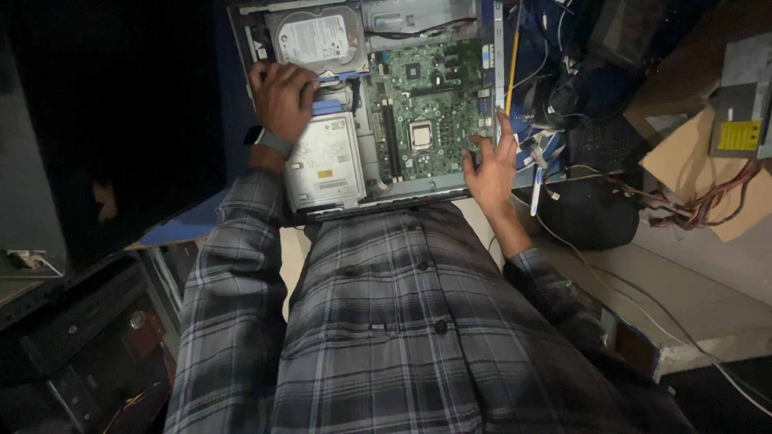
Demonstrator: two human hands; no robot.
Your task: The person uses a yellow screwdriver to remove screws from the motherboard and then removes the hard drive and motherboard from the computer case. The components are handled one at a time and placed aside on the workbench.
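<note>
An open desktop computer case point(418, 187) lies in front of me with its green motherboard point(430, 112) exposed, a square processor point(420, 134) near its middle. My left hand point(281, 100), with a watch on the wrist, presses on the blue drive bracket point(328, 105) between a silver hard drive point(318, 36) above and a silver drive box point(326, 161) below. My right hand point(492, 165) rests with fingers spread on the case's right edge beside the motherboard. Neither hand holds anything loose.
A tangle of cables point(555, 88) and dark parts lies right of the case. Cardboard point(700, 161) and a grey power supply point(744, 108) with coloured wires sit far right. Dark computer towers point(88, 337) stand at the left. My plaid shirt fills the lower frame.
</note>
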